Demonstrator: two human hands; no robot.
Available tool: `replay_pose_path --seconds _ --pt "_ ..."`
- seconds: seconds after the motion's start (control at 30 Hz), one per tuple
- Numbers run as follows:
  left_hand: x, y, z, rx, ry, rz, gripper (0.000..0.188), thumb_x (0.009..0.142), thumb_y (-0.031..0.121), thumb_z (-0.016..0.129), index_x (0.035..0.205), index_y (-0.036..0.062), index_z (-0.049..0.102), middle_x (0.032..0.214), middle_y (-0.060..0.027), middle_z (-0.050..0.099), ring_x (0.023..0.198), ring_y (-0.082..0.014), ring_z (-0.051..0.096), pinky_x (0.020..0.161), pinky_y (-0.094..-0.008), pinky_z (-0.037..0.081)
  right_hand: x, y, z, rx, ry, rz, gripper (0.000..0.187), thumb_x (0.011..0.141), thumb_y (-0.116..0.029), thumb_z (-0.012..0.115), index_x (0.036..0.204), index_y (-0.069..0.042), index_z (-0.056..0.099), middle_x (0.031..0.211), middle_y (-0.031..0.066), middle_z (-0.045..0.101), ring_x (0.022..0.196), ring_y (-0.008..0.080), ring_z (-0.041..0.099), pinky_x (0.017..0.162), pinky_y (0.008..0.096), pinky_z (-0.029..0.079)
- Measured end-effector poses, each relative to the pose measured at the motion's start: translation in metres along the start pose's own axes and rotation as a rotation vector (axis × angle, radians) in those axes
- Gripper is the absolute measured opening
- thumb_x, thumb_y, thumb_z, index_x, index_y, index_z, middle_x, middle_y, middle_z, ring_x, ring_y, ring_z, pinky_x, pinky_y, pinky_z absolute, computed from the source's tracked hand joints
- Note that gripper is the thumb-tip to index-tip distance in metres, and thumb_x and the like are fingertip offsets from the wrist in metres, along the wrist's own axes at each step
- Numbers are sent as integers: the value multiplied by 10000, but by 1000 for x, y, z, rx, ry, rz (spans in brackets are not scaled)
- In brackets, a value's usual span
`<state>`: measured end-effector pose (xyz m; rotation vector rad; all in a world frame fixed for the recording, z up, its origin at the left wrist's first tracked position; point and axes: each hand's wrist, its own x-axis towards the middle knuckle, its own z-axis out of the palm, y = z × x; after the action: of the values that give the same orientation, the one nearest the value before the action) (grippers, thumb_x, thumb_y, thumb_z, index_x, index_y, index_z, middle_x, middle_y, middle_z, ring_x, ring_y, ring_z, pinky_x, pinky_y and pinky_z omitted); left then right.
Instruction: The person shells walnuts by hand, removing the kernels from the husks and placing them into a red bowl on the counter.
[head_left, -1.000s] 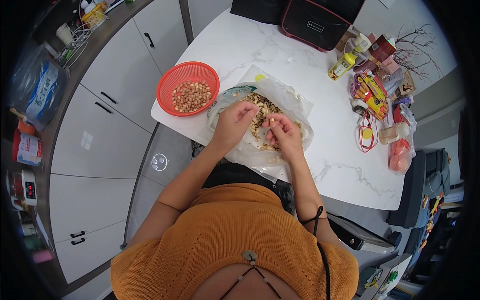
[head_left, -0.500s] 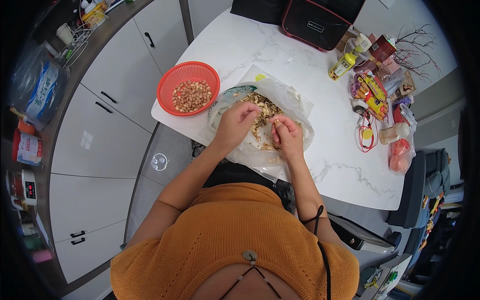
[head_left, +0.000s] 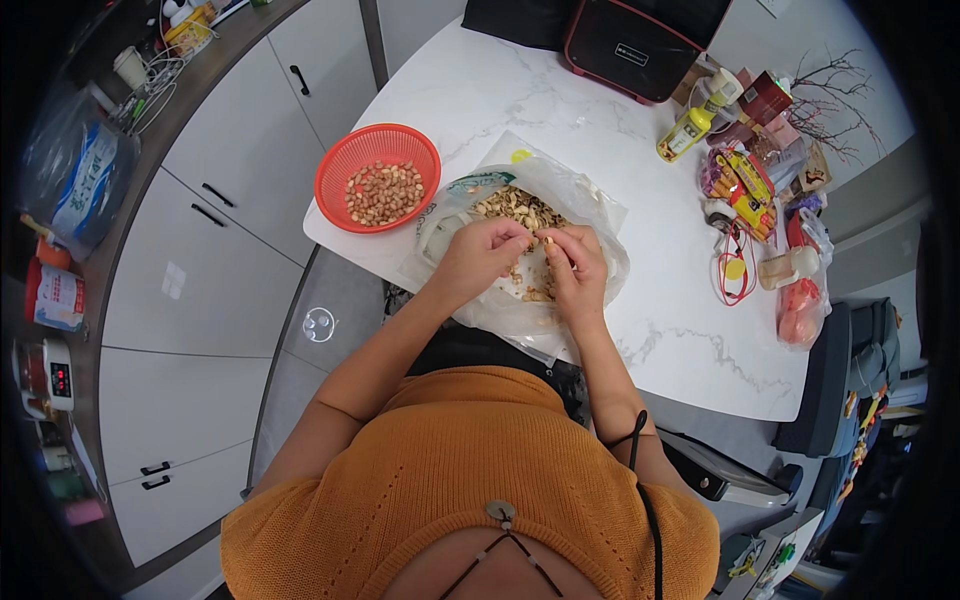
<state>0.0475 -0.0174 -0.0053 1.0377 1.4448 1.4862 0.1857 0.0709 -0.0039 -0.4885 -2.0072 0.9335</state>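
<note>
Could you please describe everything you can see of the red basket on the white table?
The red basket is a round, shallow bowl of what looks like perforated plastic, with a raised rim. It sits upright near the table's left edge, beside the clear plastic bag and left of it; whether they touch cannot be told. Inside lies a loose heap of small brownish shelled nuts, covering only its bottom. Neither hand touches it; the left hand works over the bag nearby.

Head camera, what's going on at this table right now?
A person in an orange top sits at a white table. Both hands, left hand and right hand, meet over a pile of peanuts lying on a clear plastic bag, pinching one between the fingers. A red basket beside it holds shelled nuts.
</note>
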Motion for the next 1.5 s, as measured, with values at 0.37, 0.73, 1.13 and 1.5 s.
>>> replay_pose_path --seconds 0.37,0.73,1.13,1.5 --pt "5 -5 -1 -331 -129 -180 184 856 172 571 899 -3 606 731 -5 574 574 -45 490 462 -172 394 0 -2 4 4 -2 -46 193 775 -22 601 953 -59 665 781 78 566 732 187 542 653 263 434" --pt "3 -10 7 -394 -60 -193 143 890 122 489 900 18 586 705 -7 556 590 -68 524 535 -200 456 2 -5 8 23 -18 -29 206 786 -28 596 974 -77 666 784 75 584 722 172 558 623 248 443" --pt "7 -10 4 -652 -24 -328 146 895 105 463 976 29 558 757 -11 552 621 -77 518 549 -213 447 9 3 4 173 -147 124 235 783 -8 591 1002 -63 653 837 48 562 747 126 524 663 216 422" --pt "5 13 -1 -537 204 -87 182 863 58 497 1027 18 565 660 39 428 484 -15 327 404 -149 231 6 10 -16 -357 -361 154 145 732 -104 632 877 -92 628 686 43 591 621 195 585 578 313 455"
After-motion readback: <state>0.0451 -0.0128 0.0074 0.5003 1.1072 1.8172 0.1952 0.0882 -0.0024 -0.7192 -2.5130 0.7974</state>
